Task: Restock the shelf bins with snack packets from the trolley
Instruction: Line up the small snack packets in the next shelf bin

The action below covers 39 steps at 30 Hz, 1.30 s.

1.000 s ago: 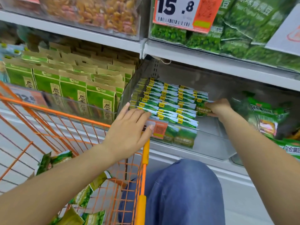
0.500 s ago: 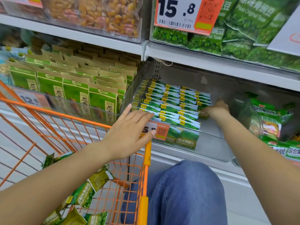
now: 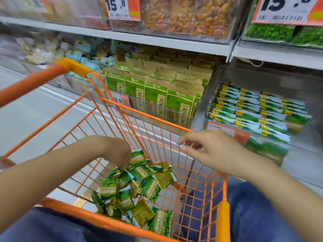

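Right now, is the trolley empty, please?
No: a pile of green snack packets lies in the orange trolley, left hand among them.

The left hand (image 3: 118,151), a second ago resting flat on the trolley's (image 3: 157,119) orange rim in front of the shelf bin (image 3: 297,145), is now down inside the basket, its fingers curled on the top of the pile of green snack packets (image 3: 136,186) at about 7 o'clock of the view. The right hand (image 3: 209,147), which was reaching deep into the bin against the rows of packets, is now out of it and hangs above the trolley's far rim, fingers loosely bent, holding nothing. The view now looks further left and down, so the basket fills the middle and the bin sits at 3 o'clock.
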Each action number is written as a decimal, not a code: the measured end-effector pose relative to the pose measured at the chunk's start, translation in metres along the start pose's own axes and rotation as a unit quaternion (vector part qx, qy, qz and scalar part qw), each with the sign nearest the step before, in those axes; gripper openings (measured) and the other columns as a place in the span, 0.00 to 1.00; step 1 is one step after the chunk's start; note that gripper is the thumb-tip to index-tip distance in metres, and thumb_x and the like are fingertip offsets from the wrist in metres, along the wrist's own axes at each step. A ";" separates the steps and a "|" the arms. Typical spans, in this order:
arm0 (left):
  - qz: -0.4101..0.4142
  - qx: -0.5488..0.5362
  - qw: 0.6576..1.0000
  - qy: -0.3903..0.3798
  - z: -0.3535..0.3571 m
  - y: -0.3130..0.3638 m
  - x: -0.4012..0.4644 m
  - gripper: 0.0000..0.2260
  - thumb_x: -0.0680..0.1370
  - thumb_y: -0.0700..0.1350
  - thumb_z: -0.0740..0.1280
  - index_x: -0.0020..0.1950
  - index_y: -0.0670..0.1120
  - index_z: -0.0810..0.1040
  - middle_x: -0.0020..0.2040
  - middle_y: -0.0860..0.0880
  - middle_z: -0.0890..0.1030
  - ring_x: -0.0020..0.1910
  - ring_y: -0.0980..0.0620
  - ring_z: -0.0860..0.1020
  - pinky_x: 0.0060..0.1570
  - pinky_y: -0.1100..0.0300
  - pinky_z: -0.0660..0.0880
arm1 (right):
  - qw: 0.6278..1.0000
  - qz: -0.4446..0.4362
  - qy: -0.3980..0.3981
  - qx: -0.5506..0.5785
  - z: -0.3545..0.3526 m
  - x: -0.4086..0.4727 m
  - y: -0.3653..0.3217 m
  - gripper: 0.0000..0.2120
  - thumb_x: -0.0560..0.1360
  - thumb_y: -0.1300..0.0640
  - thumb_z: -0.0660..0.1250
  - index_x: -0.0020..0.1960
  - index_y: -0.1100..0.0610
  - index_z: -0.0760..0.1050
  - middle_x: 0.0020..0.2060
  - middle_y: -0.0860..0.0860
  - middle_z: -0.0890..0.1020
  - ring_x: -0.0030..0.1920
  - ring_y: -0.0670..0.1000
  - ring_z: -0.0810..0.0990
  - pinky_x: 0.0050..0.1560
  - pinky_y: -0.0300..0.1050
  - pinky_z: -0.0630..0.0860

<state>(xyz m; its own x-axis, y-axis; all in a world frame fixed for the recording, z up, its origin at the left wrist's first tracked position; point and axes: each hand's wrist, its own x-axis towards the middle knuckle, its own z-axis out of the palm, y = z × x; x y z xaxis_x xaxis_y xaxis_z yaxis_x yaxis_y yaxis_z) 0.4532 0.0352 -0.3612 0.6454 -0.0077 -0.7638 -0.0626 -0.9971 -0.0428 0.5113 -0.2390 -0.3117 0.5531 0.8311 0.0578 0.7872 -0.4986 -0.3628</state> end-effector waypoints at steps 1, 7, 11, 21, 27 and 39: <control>-0.035 0.048 0.998 -0.014 0.007 -0.004 0.004 0.11 0.79 0.48 0.63 0.39 0.45 0.74 0.39 0.47 0.75 0.37 0.49 0.70 0.40 0.58 0.68 | 0.999 -0.011 -0.035 -0.007 0.010 0.006 -0.006 0.11 0.78 0.46 0.60 0.58 0.44 0.77 0.47 0.42 0.82 0.47 0.44 0.80 0.48 0.47 0.77; -0.156 -0.016 0.987 -0.033 0.028 -0.014 0.009 0.19 0.81 0.53 0.62 0.42 0.38 0.79 0.38 0.46 0.84 0.30 0.57 0.81 0.36 0.62 0.79 | 0.975 0.036 -0.175 -0.135 0.047 0.014 0.004 0.20 0.78 0.40 0.57 0.68 0.46 0.67 0.59 0.49 0.78 0.58 0.54 0.77 0.52 0.52 0.77; -0.162 -0.046 0.984 -0.062 0.042 -0.001 0.014 0.28 0.79 0.64 0.56 0.48 0.40 0.79 0.36 0.48 0.80 0.33 0.54 0.82 0.38 0.62 0.75 | 0.974 0.038 -0.167 -0.145 0.051 0.014 0.006 0.22 0.78 0.39 0.56 0.69 0.46 0.65 0.60 0.50 0.77 0.59 0.54 0.76 0.53 0.53 0.77; -0.114 -0.052 0.992 0.011 0.037 -0.009 0.019 0.15 0.77 0.48 0.61 0.35 0.43 0.78 0.31 0.50 0.81 0.34 0.52 0.81 0.35 0.63 0.76 | 0.985 0.049 -0.147 -0.074 0.045 0.012 0.004 0.21 0.78 0.40 0.57 0.68 0.45 0.67 0.53 0.46 0.79 0.54 0.48 0.76 0.51 0.50 0.78; 0.017 -0.049 0.989 0.135 0.025 -0.021 0.016 0.14 0.71 0.40 0.64 0.26 0.46 0.67 0.26 0.46 0.67 0.27 0.50 0.62 0.33 0.57 0.65 | 0.989 0.058 -0.135 -0.001 0.040 0.009 0.001 0.19 0.78 0.42 0.59 0.66 0.46 0.71 0.52 0.44 0.80 0.52 0.45 0.77 0.53 0.46 0.77; 0.188 0.056 0.689 0.698 -0.014 0.082 -0.052 0.11 0.74 0.41 0.66 0.55 0.43 0.79 0.43 0.46 0.83 0.37 0.46 0.82 0.28 0.55 0.78 | 0.692 0.217 -0.011 0.689 0.013 0.003 -0.023 0.32 0.70 0.38 0.59 0.63 0.61 0.74 0.52 0.55 0.84 0.53 0.53 0.83 0.54 0.47 0.80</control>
<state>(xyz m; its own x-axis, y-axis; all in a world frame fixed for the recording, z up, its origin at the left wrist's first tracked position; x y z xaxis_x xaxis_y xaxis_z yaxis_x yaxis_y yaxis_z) 0.4255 -0.0476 -0.3162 0.6659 -0.4060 0.6259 -0.4323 -0.8937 -0.1198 0.4915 -0.2222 -0.3151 0.6387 0.6887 -0.3431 -0.4671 -0.0073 -0.8841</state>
